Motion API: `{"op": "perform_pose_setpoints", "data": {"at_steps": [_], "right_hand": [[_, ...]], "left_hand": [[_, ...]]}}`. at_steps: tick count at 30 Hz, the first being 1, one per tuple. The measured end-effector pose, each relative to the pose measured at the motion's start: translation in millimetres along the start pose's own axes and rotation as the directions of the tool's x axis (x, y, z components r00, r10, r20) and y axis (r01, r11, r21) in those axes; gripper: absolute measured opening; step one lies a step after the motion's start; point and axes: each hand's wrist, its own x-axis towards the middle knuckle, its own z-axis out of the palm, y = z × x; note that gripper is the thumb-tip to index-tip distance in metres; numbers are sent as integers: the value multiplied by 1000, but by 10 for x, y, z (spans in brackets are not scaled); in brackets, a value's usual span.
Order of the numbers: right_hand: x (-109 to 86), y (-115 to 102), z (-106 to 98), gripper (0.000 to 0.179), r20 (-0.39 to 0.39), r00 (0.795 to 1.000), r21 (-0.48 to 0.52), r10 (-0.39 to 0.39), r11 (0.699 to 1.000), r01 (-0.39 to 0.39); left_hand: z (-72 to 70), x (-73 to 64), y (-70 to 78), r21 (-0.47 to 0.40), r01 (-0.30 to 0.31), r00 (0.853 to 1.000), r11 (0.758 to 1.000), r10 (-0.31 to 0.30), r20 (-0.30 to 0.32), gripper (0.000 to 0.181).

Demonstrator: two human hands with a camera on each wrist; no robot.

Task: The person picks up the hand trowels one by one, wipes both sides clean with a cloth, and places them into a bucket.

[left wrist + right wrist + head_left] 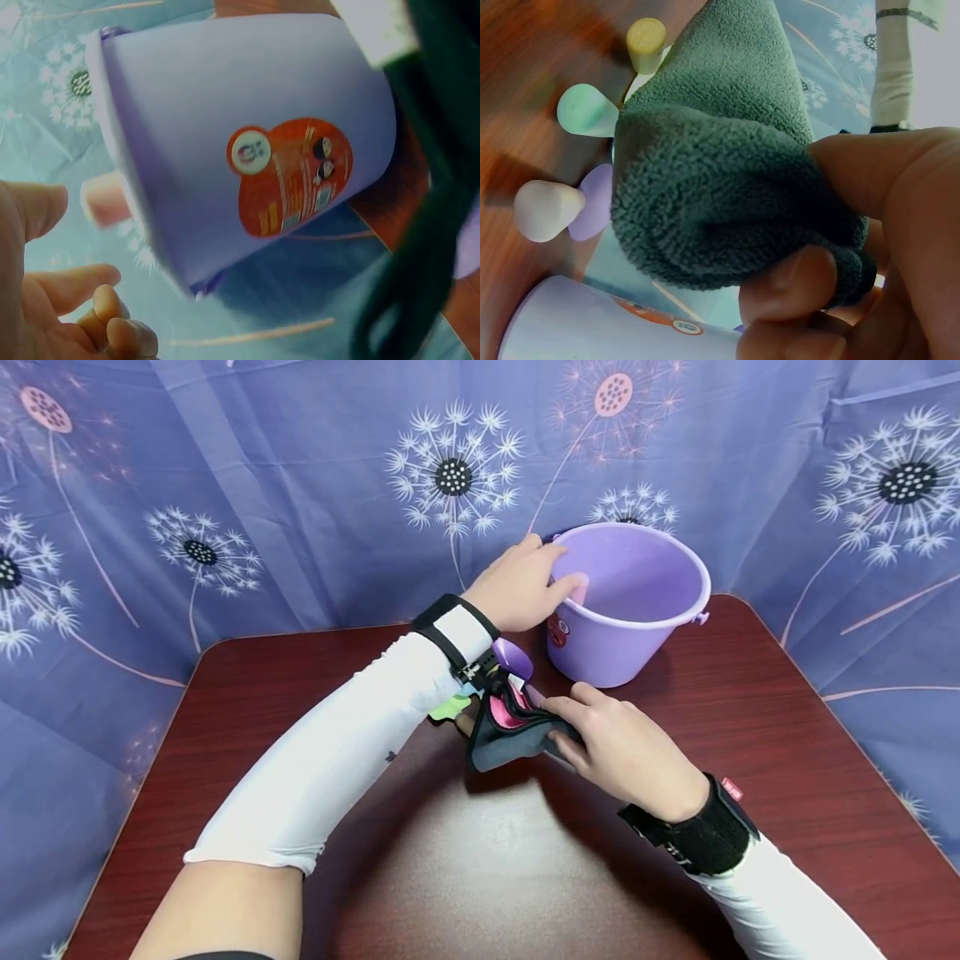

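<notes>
At the near left rim of the purple bucket (pixel 600 652), my left hand (pixel 521 583) has its thumb and index finger spread apart. The left wrist view shows relaxed fingers (pixel 71 289) beside the bucket's rim. A pinkish piece (pixel 106 199) shows at that rim; whether it is a fingertip or an object I cannot tell. My right hand (pixel 622 747) grips a dark grey fuzzy fabric pouch (pixel 517 745) with black edging and a pink inside. In the right wrist view, thumb and fingers pinch the edge of that pouch (pixel 705 165).
Behind the pouch lie a purple rounded piece (pixel 513 658) and a green flat piece (pixel 448 708). The right wrist view adds a yellowish cylinder (pixel 646 45), a green rounded piece (pixel 586 109) and a white one (pixel 547 210). A patterned blue curtain (pixel 315 485) surrounds the dark red table (pixel 262 685).
</notes>
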Motion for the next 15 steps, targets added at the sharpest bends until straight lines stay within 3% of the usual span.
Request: {"op": "perform_pose_setpoints", "data": {"at_steps": [4,8,15], "right_hand": [[6,-3,3,30,3,1000,0,4,1000,-4],[7,-7,-4,28,2,1000,2,9,1000,-9],[10,-1,-7,27,-2,1000,7,16,1000,-16]], "left_hand": [[-91,-117,-144,-58,64,997,996,-66,-45,62],[-153,-278,-299,-83,129,990,988,-133,-46,63],[-59,-596,-524,-84,194,976,977,-201,-84,64]]}}
